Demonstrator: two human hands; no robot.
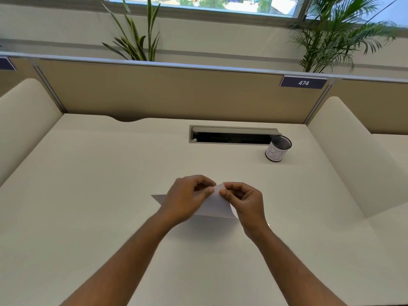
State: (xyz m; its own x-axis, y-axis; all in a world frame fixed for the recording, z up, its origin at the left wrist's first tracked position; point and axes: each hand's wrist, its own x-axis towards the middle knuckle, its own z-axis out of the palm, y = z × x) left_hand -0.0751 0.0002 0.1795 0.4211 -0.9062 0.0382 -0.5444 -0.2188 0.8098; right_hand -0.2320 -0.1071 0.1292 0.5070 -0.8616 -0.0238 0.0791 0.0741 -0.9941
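Running left to right, folded paper (213, 206), pinched tip upward.

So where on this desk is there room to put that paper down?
Bare desk lies wide left of the left hand and right of the right hand, before the cup. Crowded: the paper between the hands, and back right, cup beside slot.

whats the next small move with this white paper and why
Likely lower the pinched corner and press it flat: the left hand and right hand both pinch the raised top corner of the folded white paper sheet, above the cream desk.
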